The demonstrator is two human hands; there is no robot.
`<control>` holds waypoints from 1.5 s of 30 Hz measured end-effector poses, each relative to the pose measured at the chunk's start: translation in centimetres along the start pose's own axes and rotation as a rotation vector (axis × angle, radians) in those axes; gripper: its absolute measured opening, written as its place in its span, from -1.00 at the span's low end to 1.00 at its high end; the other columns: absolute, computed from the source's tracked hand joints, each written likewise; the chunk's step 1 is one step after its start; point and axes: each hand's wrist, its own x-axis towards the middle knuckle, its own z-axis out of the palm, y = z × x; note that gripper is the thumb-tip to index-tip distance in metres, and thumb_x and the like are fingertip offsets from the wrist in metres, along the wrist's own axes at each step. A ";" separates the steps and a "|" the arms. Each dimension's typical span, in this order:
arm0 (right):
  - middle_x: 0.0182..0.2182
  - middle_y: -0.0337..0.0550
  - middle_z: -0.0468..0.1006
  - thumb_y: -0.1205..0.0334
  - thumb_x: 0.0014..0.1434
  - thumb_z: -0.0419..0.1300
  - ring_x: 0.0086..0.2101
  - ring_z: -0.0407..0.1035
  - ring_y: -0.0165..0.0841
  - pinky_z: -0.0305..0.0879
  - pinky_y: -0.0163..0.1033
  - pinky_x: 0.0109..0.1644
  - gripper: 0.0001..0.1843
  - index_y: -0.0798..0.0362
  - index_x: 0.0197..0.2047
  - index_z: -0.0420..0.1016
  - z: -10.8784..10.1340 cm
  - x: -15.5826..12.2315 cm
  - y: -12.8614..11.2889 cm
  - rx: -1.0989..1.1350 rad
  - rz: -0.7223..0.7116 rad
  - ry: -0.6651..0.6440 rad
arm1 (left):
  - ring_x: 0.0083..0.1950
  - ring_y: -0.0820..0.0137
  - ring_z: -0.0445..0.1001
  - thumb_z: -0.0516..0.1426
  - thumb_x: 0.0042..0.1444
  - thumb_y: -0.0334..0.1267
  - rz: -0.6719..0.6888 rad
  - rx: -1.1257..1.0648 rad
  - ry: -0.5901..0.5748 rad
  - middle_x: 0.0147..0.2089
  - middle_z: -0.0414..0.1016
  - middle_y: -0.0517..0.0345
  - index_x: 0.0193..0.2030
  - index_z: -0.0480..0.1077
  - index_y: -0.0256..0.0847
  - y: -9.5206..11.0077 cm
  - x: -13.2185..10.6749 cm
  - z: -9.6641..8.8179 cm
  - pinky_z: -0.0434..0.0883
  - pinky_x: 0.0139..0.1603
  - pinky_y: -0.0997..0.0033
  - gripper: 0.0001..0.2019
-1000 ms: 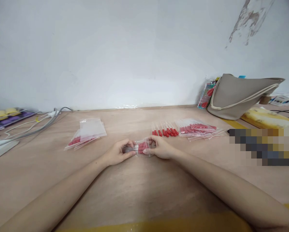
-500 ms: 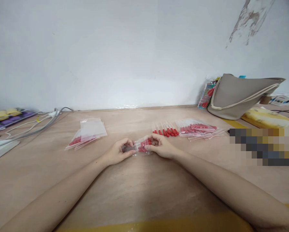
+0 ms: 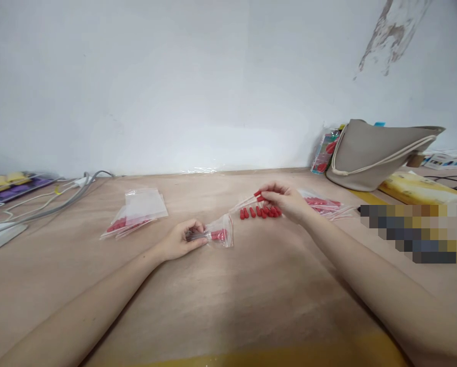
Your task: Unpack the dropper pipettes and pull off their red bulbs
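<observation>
My left hand [image 3: 185, 238] is closed around one end of a clear zip bag [image 3: 227, 224]. Inside it lie red-tipped sticks [image 3: 218, 235], their red ends toward the bag's right-hand opening. My right hand [image 3: 280, 198] pinches a couple of pale red-tipped sticks [image 3: 247, 202] by the red ends, with the thin shafts pointing left. Just below that hand, a row of loose red-tipped sticks [image 3: 258, 211] lies on the table, partly hidden by it. Right of the hand rests a pile of filled bags [image 3: 324, 204].
Flat zip bags [image 3: 141, 204] lie on filled bags [image 3: 117, 224] at left. A grey bag [image 3: 381, 158] and a colourful packet [image 3: 325, 150] stand by the wall at right. Cables [image 3: 71, 191] and a purple-yellow object [image 3: 12, 187] occupy the far left.
My right hand has left the zip bag and moved right and up to the loose row, now gripping a couple of sticks. My left hand, still on the bag, has shifted slightly left.
</observation>
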 end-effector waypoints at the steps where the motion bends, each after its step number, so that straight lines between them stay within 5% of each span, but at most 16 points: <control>1: -0.50 -0.23 0.50 0.15 -0.11 0.26 -0.56 0.33 -0.50 0.26 -0.35 -0.48 -0.76 0.08 -0.36 0.42 -0.6 0.3 -0.2 -0.032 -0.067 0.074 | -0.29 0.43 0.39 0.14 0.02 -0.13 -0.002 0.000 -0.002 -0.23 0.41 0.10 -0.31 0.25 -0.25 0.0 0.0 0.0 0.38 -0.32 0.46 -0.77; 6: -0.30 -0.09 0.48 0.23 0.11 0.06 -0.27 0.38 -0.33 0.30 -0.19 -0.21 -0.82 0.06 -0.28 0.46 -1.9 0.7 0.8 -0.566 -0.562 0.272 | -0.30 0.44 0.38 0.14 0.02 -0.14 -0.013 -0.005 -0.006 -0.24 0.40 0.10 -0.32 0.25 -0.25 0.0 0.0 0.0 0.37 -0.31 0.46 -0.78; 9: -0.16 -0.02 0.43 0.37 0.16 -0.05 -0.16 0.32 -0.30 0.25 -0.19 -0.11 -0.73 0.04 -0.21 0.47 -1.8 0.4 2.5 -0.985 -0.750 0.118 | -0.25 0.41 0.39 0.14 0.02 -0.14 -0.010 0.000 -0.008 -0.23 0.41 0.08 -0.33 0.26 -0.26 0.0 0.0 0.0 0.36 -0.28 0.44 -0.78; 13: -0.11 -0.03 0.44 0.40 0.20 -0.08 -0.20 0.32 -0.29 0.17 -0.19 -0.16 -0.70 0.04 -0.20 0.47 -1.3 0.3 4.0 -1.443 -0.808 -0.140 | -0.25 0.40 0.39 0.13 0.02 -0.14 -0.024 -0.007 -0.019 -0.21 0.41 0.07 -0.33 0.25 -0.26 0.1 0.0 0.0 0.37 -0.28 0.44 -0.78; 18: -0.11 -0.11 0.47 0.32 0.23 -0.02 -0.24 0.30 -0.32 0.05 -0.21 -0.20 -0.73 -0.07 -0.10 0.44 -1.4 0.4 4.1 -1.669 -0.922 -0.239 | -0.26 0.41 0.40 0.14 0.01 -0.14 -0.029 -0.008 -0.019 -0.21 0.42 0.08 -0.34 0.26 -0.26 0.3 0.0 0.0 0.37 -0.29 0.45 -0.78; 27: -0.09 -0.13 0.47 0.31 0.25 -0.05 -0.25 0.35 -0.35 0.00 -0.22 -0.23 -0.64 -0.10 0.10 0.27 -1.7 -0.2 3.8 -1.685 -0.900 -0.273 | -0.29 0.43 0.39 0.13 0.01 -0.13 -0.025 0.001 -0.021 -0.21 0.42 0.08 -0.33 0.27 -0.26 0.2 0.0 0.0 0.36 -0.33 0.47 -0.77; 31: -0.08 -0.05 0.46 0.13 0.25 -0.05 -0.18 0.35 -0.31 0.05 -0.22 -0.20 -0.62 0.06 0.10 0.27 -1.7 -0.3 3.6 -1.517 -0.849 -0.093 | -0.27 0.43 0.38 0.12 0.03 -0.14 -0.009 0.009 -0.019 -0.22 0.41 0.08 -0.33 0.27 -0.27 0.1 0.0 0.0 0.35 -0.30 0.47 -0.79; 36: -0.32 -0.07 0.52 0.21 0.21 -0.01 -0.32 0.37 -0.33 0.07 -0.20 -0.23 -0.75 0.11 -0.19 0.44 -0.9 -0.8 3.5 -1.253 -0.806 0.164 | -0.30 0.44 0.37 0.12 0.02 -0.13 0.004 0.003 -0.007 -0.27 0.40 0.11 -0.31 0.27 -0.26 0.2 0.0 0.1 0.36 -0.32 0.47 -0.78; 38: -0.41 -0.11 0.50 0.25 0.17 0.03 -0.38 0.35 -0.36 0.09 -0.21 -0.25 -0.81 0.10 -0.30 0.46 0.4 -1.5 3.3 -1.132 -0.806 0.108 | -0.30 0.44 0.37 0.12 0.02 -0.13 0.012 0.003 0.001 -0.27 0.41 0.11 -0.31 0.27 -0.26 0.2 0.0 0.2 0.36 -0.33 0.47 -0.77; 42: -0.49 -0.17 0.47 0.28 0.09 0.14 -0.40 0.31 -0.39 0.16 -0.26 -0.26 -0.89 0.06 -0.38 0.50 3.9 -3.2 3.1 -0.889 -0.777 -0.287 | -0.31 0.46 0.38 0.12 0.04 -0.14 0.021 -0.017 -0.009 -0.24 0.41 0.11 -0.29 0.27 -0.26 0.1 0.1 0.5 0.37 -0.33 0.49 -0.78; 45: -0.39 -0.15 0.49 0.30 0.07 0.17 -0.34 0.31 -0.38 0.19 -0.26 -0.24 -0.89 0.03 -0.33 0.53 6.0 -4.0 3.1 -0.764 -0.711 -0.361 | -0.32 0.48 0.38 0.12 0.05 -0.15 0.032 -0.031 -0.019 -0.24 0.41 0.12 -0.28 0.27 -0.26 0.1 0.1 0.6 0.38 -0.32 0.50 -0.79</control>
